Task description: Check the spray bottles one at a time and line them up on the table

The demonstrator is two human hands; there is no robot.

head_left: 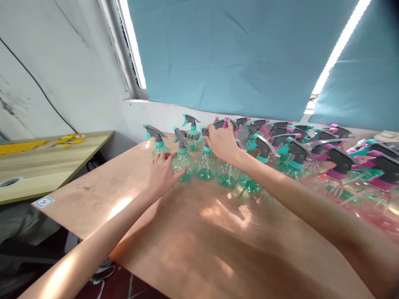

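Beneath the left hand (pixel 162 171) and right hand (pixel 222 142) spreads a brown table (pixel 187 241), with patches of light on its bare part nearer the viewer. A sticker (pixel 44 202) marks its corner, well to the left of the left hand. Farther left, a desk (pixel 46 168) bears yellow pieces (pixel 69 139) beside a white wall (pixel 62 58). Beyond both hands hangs a blue sheet (pixel 224 58).

Both arms reach forward, the right one crossing in front of several bottles. The left hand sits low, its fingers curved at the left side of a green bottle (pixel 186 159) and its thumb stretched across the front; how firmly it holds, I cannot tell. The right hand bends down from above, over the grey head of the next bottle (pixel 205 163), its fingertips among the tops; whether it grasps one is hidden. To its right stands a crowd of upright bottles (pixel 295 160) with teal and pink collars.
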